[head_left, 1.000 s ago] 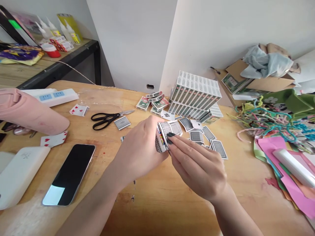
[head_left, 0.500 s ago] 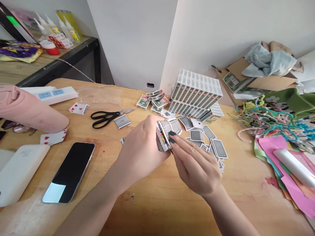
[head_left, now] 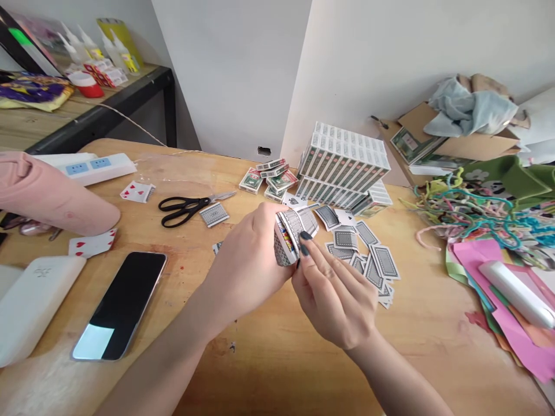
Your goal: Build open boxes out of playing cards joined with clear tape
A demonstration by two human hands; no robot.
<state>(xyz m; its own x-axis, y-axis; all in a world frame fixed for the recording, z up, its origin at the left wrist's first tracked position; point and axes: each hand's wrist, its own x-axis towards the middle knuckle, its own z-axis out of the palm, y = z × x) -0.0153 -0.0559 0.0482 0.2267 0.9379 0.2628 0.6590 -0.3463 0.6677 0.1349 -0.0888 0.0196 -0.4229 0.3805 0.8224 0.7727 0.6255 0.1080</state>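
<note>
My left hand [head_left: 243,260] is wrapped round a piece built from folded playing cards [head_left: 284,240], held above the table. Patterned grey card backs face up on it, and a strip of coloured card face shows at its near end. My right hand [head_left: 340,297] has its thumb and fingertips pressed together at the piece's right edge. Whether a separate card is between them is hidden. Behind and to the right lie several loose cards [head_left: 346,238], mostly face down. A folded card piece [head_left: 214,214] lies left of my left hand, beside black-handled scissors [head_left: 184,209].
Boxed card decks [head_left: 342,162] are stacked at the back, with several loose boxes [head_left: 281,180] beside them. A phone [head_left: 121,306], a white case [head_left: 39,306] and a pink roll [head_left: 56,193] lie left. Fuzzy stems [head_left: 481,214] and coloured sheets [head_left: 481,271] lie right.
My right hand has shifted slightly left and down, its thumb now bent up against the fingers at the card piece's edge. My left hand keeps its hold, almost unmoved.
</note>
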